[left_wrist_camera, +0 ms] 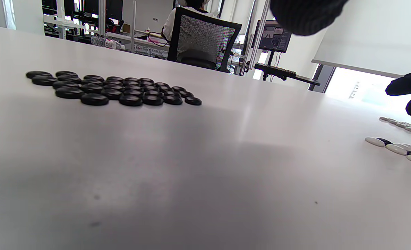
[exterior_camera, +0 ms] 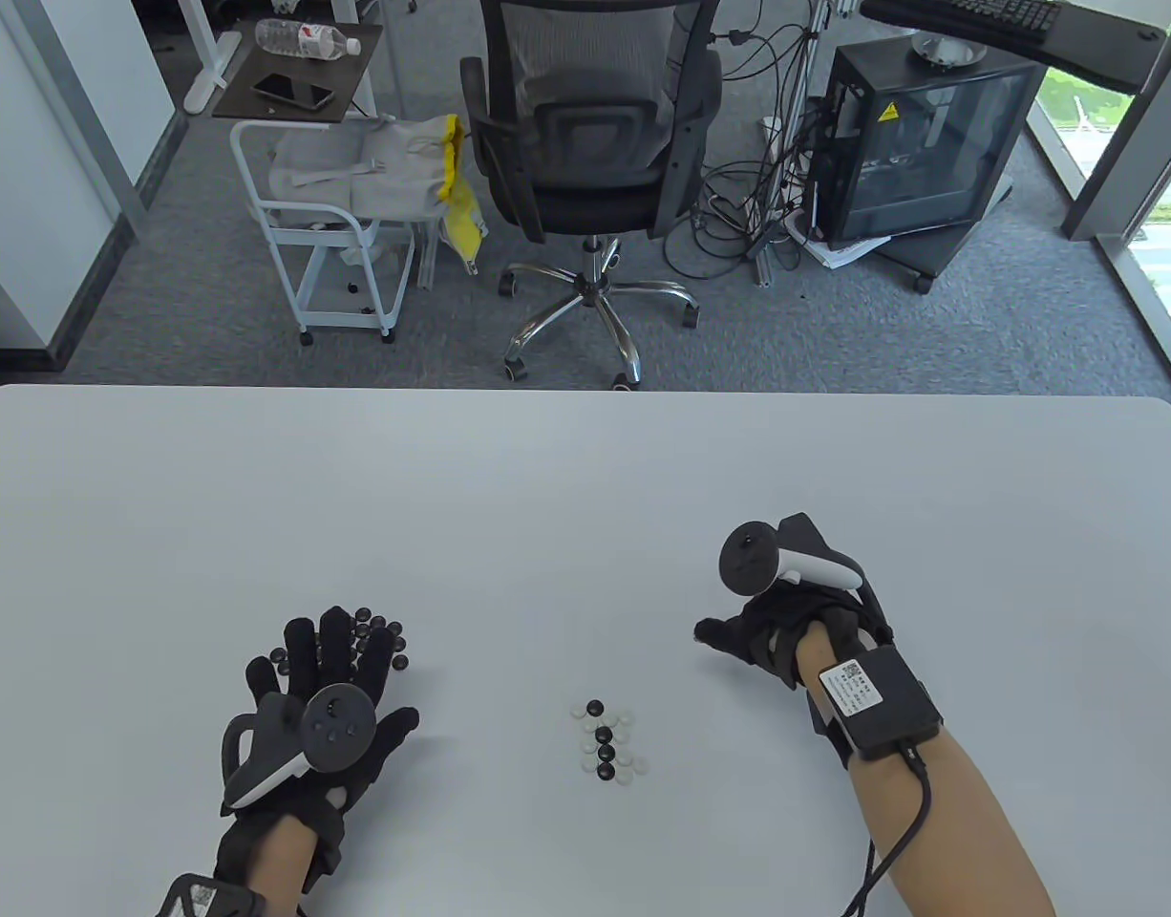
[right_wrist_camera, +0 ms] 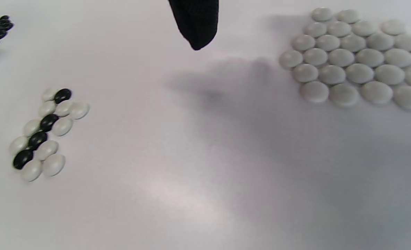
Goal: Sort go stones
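My left hand (exterior_camera: 342, 659) lies flat with straight, spread fingers over part of a patch of black stones (exterior_camera: 380, 638), which lies in tight rows (left_wrist_camera: 115, 92). A small mixed cluster of black and white stones (exterior_camera: 609, 740) sits in the middle near the front, the black ones in a line among the white (right_wrist_camera: 42, 133). My right hand (exterior_camera: 738, 642) hovers to its right with the thumb pointing left and holds nothing; one fingertip (right_wrist_camera: 196, 24) hangs in the right wrist view. A packed patch of white stones (right_wrist_camera: 354, 62) lies under that hand, hidden in the table view.
The white table (exterior_camera: 585, 497) stretches bare towards its far edge. Beyond it stand an office chair (exterior_camera: 590, 134), a white cart (exterior_camera: 328, 239) and a black cabinet (exterior_camera: 920, 143) on the floor.
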`<act>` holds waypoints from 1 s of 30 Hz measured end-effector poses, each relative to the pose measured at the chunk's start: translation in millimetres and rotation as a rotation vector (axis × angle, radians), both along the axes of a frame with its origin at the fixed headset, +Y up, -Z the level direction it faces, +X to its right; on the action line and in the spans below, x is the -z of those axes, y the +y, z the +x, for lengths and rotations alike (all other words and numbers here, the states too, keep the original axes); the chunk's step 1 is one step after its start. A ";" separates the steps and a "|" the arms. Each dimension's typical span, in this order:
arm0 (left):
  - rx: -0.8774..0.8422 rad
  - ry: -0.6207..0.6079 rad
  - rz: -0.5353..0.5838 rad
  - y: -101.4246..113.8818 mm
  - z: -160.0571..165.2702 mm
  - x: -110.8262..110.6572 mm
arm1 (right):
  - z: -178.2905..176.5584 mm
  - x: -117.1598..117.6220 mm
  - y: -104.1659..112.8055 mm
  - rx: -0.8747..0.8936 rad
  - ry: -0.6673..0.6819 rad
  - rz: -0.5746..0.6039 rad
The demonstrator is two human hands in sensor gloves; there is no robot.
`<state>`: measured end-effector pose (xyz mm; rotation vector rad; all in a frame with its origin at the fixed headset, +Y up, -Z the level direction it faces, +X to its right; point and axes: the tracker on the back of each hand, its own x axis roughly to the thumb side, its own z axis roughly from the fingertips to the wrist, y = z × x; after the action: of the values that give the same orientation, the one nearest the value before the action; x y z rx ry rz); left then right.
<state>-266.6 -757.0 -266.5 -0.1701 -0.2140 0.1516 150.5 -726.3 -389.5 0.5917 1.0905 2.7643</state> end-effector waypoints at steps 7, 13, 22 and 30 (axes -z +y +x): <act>0.004 -0.001 0.000 0.0 0.5 -0.2 | -50.6 -28.5 -6.7 0.074 0.194 -0.064; -0.003 0.003 0.004 0.1 -0.6 -0.8 | -75.4 -37.7 -17.4 0.074 0.272 -0.098; -0.011 0.007 0.010 0.2 -2.4 -1.2 | -77.7 -38.8 -34.5 0.090 0.264 -0.128; -0.008 0.006 0.008 0.0 -2.6 -1.2 | -39.1 -18.7 -31.1 0.040 0.115 -0.088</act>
<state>-269.2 -756.9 -265.3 -0.1611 -0.2089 0.1596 111.3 -757.4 -370.8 0.7606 1.2029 2.6609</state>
